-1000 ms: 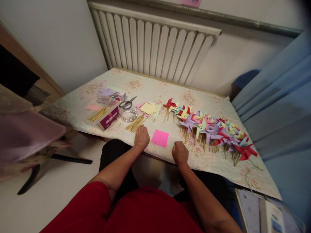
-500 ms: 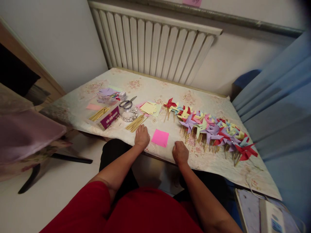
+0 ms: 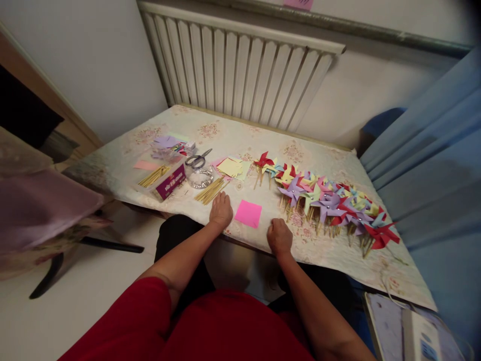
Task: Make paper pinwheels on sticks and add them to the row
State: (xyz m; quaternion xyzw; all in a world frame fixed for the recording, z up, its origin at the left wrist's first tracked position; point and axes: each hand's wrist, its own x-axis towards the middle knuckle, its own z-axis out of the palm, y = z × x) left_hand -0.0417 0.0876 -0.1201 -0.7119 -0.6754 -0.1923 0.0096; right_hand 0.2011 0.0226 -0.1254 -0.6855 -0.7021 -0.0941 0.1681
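Observation:
My left hand (image 3: pixel 221 209) lies flat near the table's front edge with its fingers stretched forward, holding nothing. Just beyond its fingertips is a bundle of thin wooden sticks (image 3: pixel 210 191). A bright pink square of paper (image 3: pixel 248 213) rests between my two hands, touched by neither. To the right of that paper, my right hand (image 3: pixel 280 236) sits curled in a loose fist at the edge, with nothing showing in it. Many finished paper pinwheels (image 3: pixel 328 203) on sticks crowd the table beyond and to the right of it.
Left of the sticks are a clear dish of pins (image 3: pixel 200 177), scissors (image 3: pixel 198 159) and a purple-fronted box (image 3: pixel 170 183) with more sticks. Coloured paper squares (image 3: pixel 230 168) lie behind. A radiator (image 3: pixel 240 70) backs the table (image 3: pixel 255 138); a blue curtain (image 3: pixel 443 165) hangs at right.

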